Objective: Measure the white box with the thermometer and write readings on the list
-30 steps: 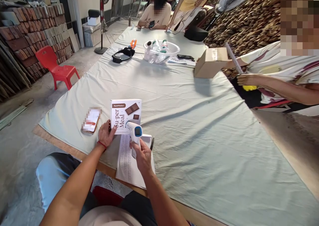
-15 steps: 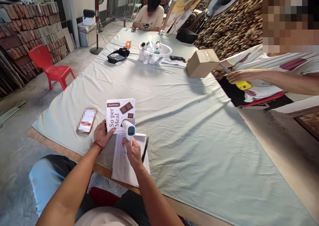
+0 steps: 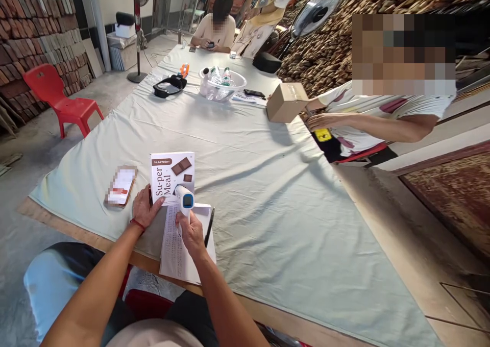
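Observation:
My right hand (image 3: 191, 232) is wrapped round the handle of a white infrared thermometer (image 3: 184, 196), its blue-rimmed screen facing me. The thermometer's head is over the lower right of a white box (image 3: 163, 173) printed "NutriMotion Su-per Meal" with brown bars. My left hand (image 3: 146, 206) grips that box by its lower left corner, thumb on the front and fingers at the side. Below the box lie printed sheets of paper (image 3: 172, 260), partly under my right hand and forearm. A black pen (image 3: 209, 227) rests on their right side. Left of my left hand lies a phone (image 3: 121, 186) with a lit, blurred screen.
Farther up the cloth-covered table (image 3: 268, 224) are a black headset (image 3: 169, 85), a white basin (image 3: 238, 83) of bottles and a cardboard box (image 3: 287, 102). A person (image 3: 375, 112) sits at the right; others are at the far end. A red chair (image 3: 63, 99) stands left.
The whole view has shifted, so things appear farther left. Both hands keep their hold, and the thermometer stays over the box.

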`<state>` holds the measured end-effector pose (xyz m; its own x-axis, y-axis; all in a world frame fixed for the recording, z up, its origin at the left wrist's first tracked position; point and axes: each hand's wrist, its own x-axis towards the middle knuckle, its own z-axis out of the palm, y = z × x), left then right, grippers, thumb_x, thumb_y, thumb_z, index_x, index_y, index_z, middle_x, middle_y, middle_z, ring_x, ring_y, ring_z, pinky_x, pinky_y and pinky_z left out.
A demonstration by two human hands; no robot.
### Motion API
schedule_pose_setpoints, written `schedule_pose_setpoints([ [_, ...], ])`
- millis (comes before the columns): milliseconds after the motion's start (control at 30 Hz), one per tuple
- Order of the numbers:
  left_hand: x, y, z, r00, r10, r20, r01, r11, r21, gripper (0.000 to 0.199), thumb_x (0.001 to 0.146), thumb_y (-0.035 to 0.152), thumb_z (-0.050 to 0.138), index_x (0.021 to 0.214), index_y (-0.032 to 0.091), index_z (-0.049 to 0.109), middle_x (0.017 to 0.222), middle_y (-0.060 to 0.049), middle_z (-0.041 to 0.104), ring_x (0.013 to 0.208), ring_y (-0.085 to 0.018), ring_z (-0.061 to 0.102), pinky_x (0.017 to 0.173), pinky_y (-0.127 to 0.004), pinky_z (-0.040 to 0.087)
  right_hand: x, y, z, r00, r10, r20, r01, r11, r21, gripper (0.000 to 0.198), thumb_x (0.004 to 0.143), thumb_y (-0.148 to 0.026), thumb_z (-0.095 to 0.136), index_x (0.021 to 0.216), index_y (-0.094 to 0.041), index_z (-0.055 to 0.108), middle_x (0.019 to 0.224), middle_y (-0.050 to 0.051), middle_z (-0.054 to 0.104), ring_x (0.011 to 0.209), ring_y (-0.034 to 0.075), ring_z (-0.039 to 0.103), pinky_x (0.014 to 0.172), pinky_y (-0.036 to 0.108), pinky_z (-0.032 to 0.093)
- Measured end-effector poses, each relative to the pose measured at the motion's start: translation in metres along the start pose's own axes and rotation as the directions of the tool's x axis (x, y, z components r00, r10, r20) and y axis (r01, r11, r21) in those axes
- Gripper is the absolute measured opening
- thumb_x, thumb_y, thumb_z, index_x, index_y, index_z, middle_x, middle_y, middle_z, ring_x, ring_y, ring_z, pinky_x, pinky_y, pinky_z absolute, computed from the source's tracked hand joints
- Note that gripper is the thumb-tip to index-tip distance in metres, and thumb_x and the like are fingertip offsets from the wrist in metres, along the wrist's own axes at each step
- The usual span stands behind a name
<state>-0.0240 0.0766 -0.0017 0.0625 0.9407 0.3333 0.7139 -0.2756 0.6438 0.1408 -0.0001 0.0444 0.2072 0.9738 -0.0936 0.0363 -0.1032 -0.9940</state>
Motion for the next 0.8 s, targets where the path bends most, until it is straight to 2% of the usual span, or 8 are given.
schedule_pose_setpoints([
  [367,0.0013,0.0033,-0.0017,1.0,-0.022,-0.015,0.023,0.999,0.041,0.061,0.092,0.06,0.05,0.134,0.016,0.049,0.119,-0.015,0.066,0.11,-0.032,0.06,0.098,-0.049,0.046,0.0024,-0.006,-0.0015,0.999,0.004,0.037,-0.003,1.0,-0.028,0.036,0.08,-0.059,0.053,0.068,-0.025,0.048,0.056,-0.003,0.049,0.053,0.015,0.046,0.053,0.028,0.04],
  [500,0.0018,0.0011,0.0007,0.999,-0.032,0.0,0.032,0.996,0.088,0.064,0.093,0.06,0.048,0.139,0.016,0.045,0.131,-0.017,0.062,0.123,-0.034,0.055,0.113,-0.055,0.032,0.0028,-0.0054,0.0007,0.999,0.0,0.037,0.001,1.0,-0.031,0.037,0.082,-0.059,0.051,0.069,-0.025,0.048,0.055,-0.003,0.05,0.052,0.015,0.047,0.054,0.028,0.041],
  [633,0.0024,-0.0026,0.0063,0.998,-0.055,-0.03,0.059,0.986,0.154,0.072,0.091,0.063,0.049,0.144,0.016,0.039,0.143,-0.02,0.052,0.137,-0.037,0.044,0.118,-0.06,0.022,0.0037,-0.0038,0.0016,0.999,-0.006,0.041,0.007,1.0,-0.011,0.038,0.083,-0.059,0.051,0.069,-0.024,0.049,0.054,-0.003,0.05,0.051,0.015,0.049,0.053,0.029,0.041],
  [733,0.0044,-0.0033,0.0071,0.999,-0.038,-0.022,0.041,0.984,0.171,0.07,0.089,0.063,0.051,0.141,0.016,0.043,0.144,-0.021,0.051,0.141,-0.039,0.038,0.117,-0.061,0.023,0.0051,-0.0025,0.0018,0.999,-0.001,0.04,0.001,1.0,0.013,0.037,0.083,-0.059,0.052,0.07,-0.025,0.049,0.053,-0.003,0.05,0.05,0.015,0.048,0.051,0.028,0.04],
  [800,0.0063,-0.0018,0.0053,1.0,-0.029,-0.009,0.03,0.987,0.155,0.066,0.089,0.061,0.052,0.138,0.018,0.046,0.141,-0.019,0.053,0.138,-0.038,0.04,0.114,-0.06,0.027,0.0061,-0.0015,0.0022,0.999,-0.006,0.038,0.005,1.0,0.03,0.036,0.083,-0.059,0.052,0.07,-0.025,0.049,0.052,-0.004,0.05,0.048,0.015,0.047,0.05,0.028,0.039],
])
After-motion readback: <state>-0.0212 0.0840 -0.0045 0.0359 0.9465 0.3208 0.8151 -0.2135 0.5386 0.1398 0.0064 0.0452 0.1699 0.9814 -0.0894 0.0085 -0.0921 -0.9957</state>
